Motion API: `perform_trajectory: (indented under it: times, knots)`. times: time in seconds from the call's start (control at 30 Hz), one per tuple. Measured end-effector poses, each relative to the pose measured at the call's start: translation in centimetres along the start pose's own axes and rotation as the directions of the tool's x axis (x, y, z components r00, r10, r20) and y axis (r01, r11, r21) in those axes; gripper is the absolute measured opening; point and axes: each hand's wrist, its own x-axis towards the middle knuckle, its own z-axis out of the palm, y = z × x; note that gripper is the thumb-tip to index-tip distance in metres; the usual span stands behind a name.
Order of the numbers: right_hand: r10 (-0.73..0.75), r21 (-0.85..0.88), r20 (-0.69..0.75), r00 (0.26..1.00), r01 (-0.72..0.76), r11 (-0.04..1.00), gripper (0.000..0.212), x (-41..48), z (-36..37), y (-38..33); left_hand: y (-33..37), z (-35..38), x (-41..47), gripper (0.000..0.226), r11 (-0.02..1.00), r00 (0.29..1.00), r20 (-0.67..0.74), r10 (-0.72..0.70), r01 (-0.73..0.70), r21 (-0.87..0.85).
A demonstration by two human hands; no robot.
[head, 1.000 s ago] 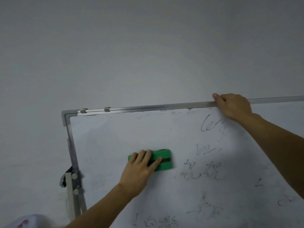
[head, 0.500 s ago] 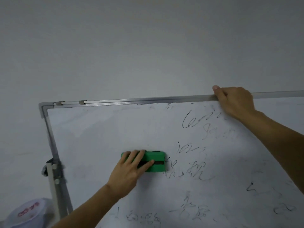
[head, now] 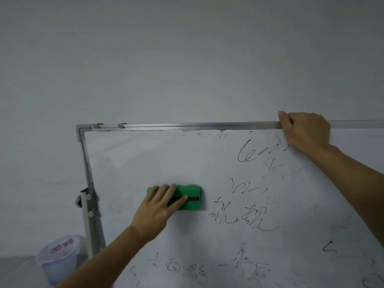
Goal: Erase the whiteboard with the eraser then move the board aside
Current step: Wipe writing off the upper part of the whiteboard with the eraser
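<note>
A whiteboard [head: 158, 159] in a metal frame stands in front of me, with black marker scribbles over its middle, right and bottom. My left hand [head: 158, 208] presses a green eraser [head: 190, 197] flat against the board, fingers spread over it. The board's upper left area looks wiped. My right hand [head: 305, 129] grips the top frame rail, fingers curled over the edge.
A plain grey wall [head: 187, 59] fills the upper view. The board's white stand leg [head: 88, 225] and clamp show at the left edge. A translucent plastic bucket [head: 60, 258] with red lettering sits on the floor at bottom left.
The eraser and my left hand stay near the board's middle-left while the view shifts. My right hand keeps its grip on the top rail.
</note>
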Motion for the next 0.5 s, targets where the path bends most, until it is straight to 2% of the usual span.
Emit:
perform_trajectory:
  times: [0.07, 0.13, 0.17, 0.2, 0.27, 0.3, 0.37, 0.43, 0.5]
  knots:
    - [0.005, -0.002, -0.013, 1.000, -0.005, 1.000, 0.063, 0.0, 0.1, -0.2, -1.9, -2.1, 3.4, 0.059, 0.978, 0.969, -0.134, -0.208, 0.206, -0.035]
    - [0.013, -0.008, -0.021, 1.000, -0.013, 1.000, 0.062, 0.0, 0.1, -0.3, -3.8, -4.1, 6.9, 0.052, 0.898, 0.875, -0.202, -0.439, 0.429, -0.095]
    - [0.018, -0.007, -0.018, 1.000, -0.018, 1.000, 0.061, 0.0, 0.1, -0.3, -4.2, -4.3, 7.8, 0.052, 0.875, 0.850, -0.208, -0.483, 0.473, -0.101]
    - [0.023, -0.002, -0.013, 1.000, -0.023, 1.000, 0.060, -0.1, 0.1, -0.3, -3.9, -4.1, 8.0, 0.053, 0.892, 0.865, -0.219, -0.451, 0.443, -0.086]
    - [0.029, 0.013, -0.003, 1.000, -0.029, 1.000, 0.059, -0.1, -0.1, -0.4, -1.7, -2.2, 6.3, 0.063, 0.973, 0.954, -0.191, -0.230, 0.225, -0.046]
    - [0.033, 0.017, 0.000, 0.999, -0.033, 0.999, 0.058, -0.1, -0.2, -0.3, -0.1, -1.3, 4.8, 0.071, 0.997, 0.990, -0.120, -0.076, 0.073, -0.034]
    - [0.042, 0.020, 0.005, 0.999, -0.042, 0.999, 0.057, -0.1, -0.3, -0.3, 2.0, -0.1, 2.0, 0.079, 0.986, 0.984, 0.064, 0.166, -0.163, -0.042]
    - [0.040, 0.019, -0.004, 0.999, -0.040, 0.999, 0.058, -0.1, -0.3, -0.4, 1.4, 0.0, 1.6, 0.081, 0.977, 0.973, 0.095, 0.212, -0.207, -0.057]
    - [0.042, 0.016, -0.017, 0.999, -0.042, 0.999, 0.059, -0.1, -0.2, -0.7, -0.4, -0.8, 3.7, 0.074, 0.995, 0.997, -0.011, 0.077, -0.078, -0.069]
